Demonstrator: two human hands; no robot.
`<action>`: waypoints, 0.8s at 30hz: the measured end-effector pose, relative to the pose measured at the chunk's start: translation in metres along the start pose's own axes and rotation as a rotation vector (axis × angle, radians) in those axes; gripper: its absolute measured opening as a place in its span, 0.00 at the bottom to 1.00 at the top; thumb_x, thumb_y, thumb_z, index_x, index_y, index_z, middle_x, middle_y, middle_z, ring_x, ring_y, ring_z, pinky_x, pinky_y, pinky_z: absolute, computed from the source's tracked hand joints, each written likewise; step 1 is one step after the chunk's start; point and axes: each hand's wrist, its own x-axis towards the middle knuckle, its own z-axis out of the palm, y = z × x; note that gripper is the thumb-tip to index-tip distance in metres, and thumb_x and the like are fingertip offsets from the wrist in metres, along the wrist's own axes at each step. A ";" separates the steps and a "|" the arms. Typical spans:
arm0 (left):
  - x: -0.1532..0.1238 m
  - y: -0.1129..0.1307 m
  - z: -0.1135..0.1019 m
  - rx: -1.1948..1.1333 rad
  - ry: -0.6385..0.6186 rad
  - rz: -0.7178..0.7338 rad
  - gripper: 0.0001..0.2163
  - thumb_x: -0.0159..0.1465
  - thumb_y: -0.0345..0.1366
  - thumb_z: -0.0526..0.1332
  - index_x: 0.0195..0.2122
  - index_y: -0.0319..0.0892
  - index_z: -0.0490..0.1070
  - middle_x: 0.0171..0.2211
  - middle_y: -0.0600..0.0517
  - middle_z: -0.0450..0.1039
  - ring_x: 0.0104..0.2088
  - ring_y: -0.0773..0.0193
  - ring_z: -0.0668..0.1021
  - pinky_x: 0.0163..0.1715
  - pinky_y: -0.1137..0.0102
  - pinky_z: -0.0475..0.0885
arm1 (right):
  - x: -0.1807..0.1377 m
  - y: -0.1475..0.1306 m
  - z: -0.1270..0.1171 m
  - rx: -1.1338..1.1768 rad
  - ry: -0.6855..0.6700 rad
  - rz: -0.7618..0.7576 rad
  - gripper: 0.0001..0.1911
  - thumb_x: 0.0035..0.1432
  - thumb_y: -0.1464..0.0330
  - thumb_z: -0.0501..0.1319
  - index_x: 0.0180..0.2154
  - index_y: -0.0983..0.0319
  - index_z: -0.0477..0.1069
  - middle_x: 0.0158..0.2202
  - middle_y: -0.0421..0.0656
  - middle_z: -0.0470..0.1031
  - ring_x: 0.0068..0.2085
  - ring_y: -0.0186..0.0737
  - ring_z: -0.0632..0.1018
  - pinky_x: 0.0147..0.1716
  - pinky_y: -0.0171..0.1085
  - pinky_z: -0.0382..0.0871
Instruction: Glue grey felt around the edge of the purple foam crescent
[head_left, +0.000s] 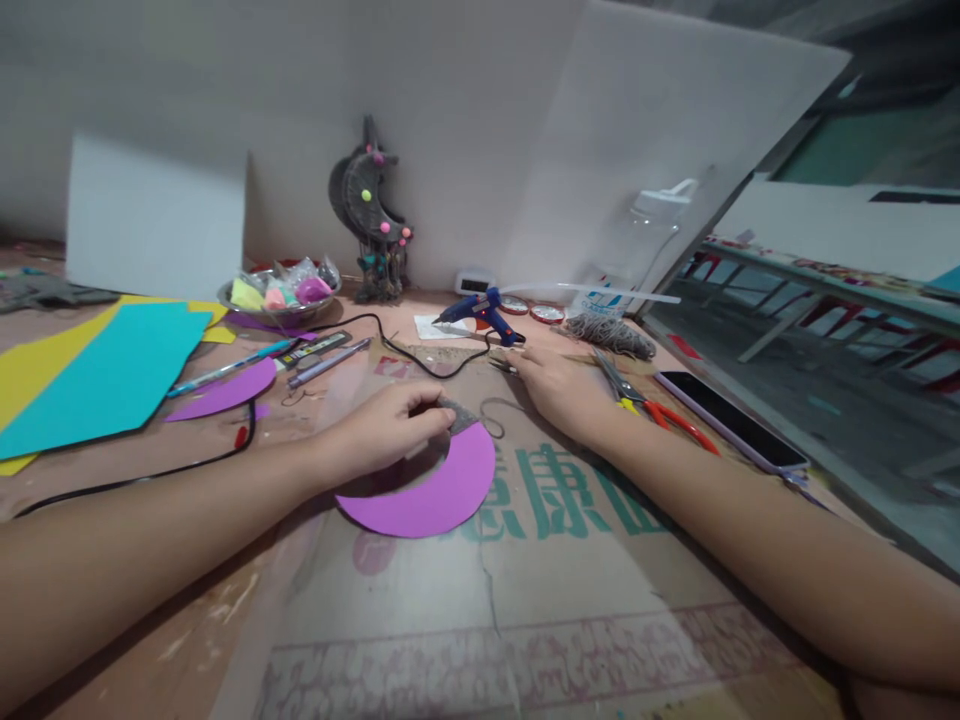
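Observation:
My left hand (pixel 401 430), thumb and fingers closed, grips a purple paper crescent (pixel 450 490) by its upper end. Grey yarn (pixel 464 418) is wrapped round that end, and a loose strand curls away to the right. My right hand (pixel 551 390) rests farther off on the table, just in front of a blue glue gun (pixel 487 312) on its stand. Beside its fingertips a small dark, shiny object (pixel 504 368) pokes out; its kind is unclear, and the fingers partly hide it.
Scissors (pixel 637 395), a phone (pixel 731 420) and a grey yarn bundle (pixel 611 335) lie right. A bottle (pixel 645 250) stands behind. Coloured sheets (pixel 112 375), pens (pixel 330 362) and a bowl (pixel 322 308) are left. A decorated grey moon (pixel 352 195) leans on the wall. A black cord (pixel 405 362) crosses the table.

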 end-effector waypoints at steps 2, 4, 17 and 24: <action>0.000 0.000 0.000 -0.014 -0.006 -0.003 0.07 0.58 0.35 0.53 0.25 0.40 0.65 0.21 0.56 0.68 0.20 0.70 0.69 0.20 0.75 0.60 | 0.000 0.004 0.000 0.005 -0.003 -0.002 0.20 0.60 0.76 0.49 0.53 0.64 0.66 0.46 0.53 0.73 0.47 0.46 0.72 0.47 0.45 0.65; -0.001 0.000 0.001 -0.037 -0.018 -0.012 0.08 0.59 0.36 0.53 0.25 0.40 0.65 0.21 0.56 0.68 0.20 0.70 0.69 0.20 0.75 0.60 | 0.001 0.004 -0.002 0.007 0.028 0.042 0.19 0.60 0.76 0.49 0.51 0.64 0.68 0.44 0.52 0.73 0.45 0.47 0.73 0.45 0.45 0.66; -0.001 0.000 -0.001 -0.041 -0.019 0.072 0.08 0.60 0.35 0.53 0.25 0.40 0.65 0.24 0.55 0.68 0.25 0.68 0.70 0.24 0.74 0.63 | -0.004 -0.044 -0.019 0.472 0.132 -0.058 0.18 0.67 0.64 0.44 0.52 0.60 0.66 0.46 0.47 0.72 0.47 0.43 0.69 0.48 0.45 0.61; -0.002 0.000 -0.001 -0.035 -0.017 0.053 0.07 0.60 0.35 0.53 0.28 0.40 0.67 0.25 0.54 0.69 0.25 0.68 0.70 0.25 0.73 0.63 | -0.004 -0.044 -0.016 0.473 0.091 -0.072 0.16 0.65 0.65 0.49 0.51 0.58 0.67 0.36 0.46 0.68 0.40 0.43 0.69 0.41 0.42 0.64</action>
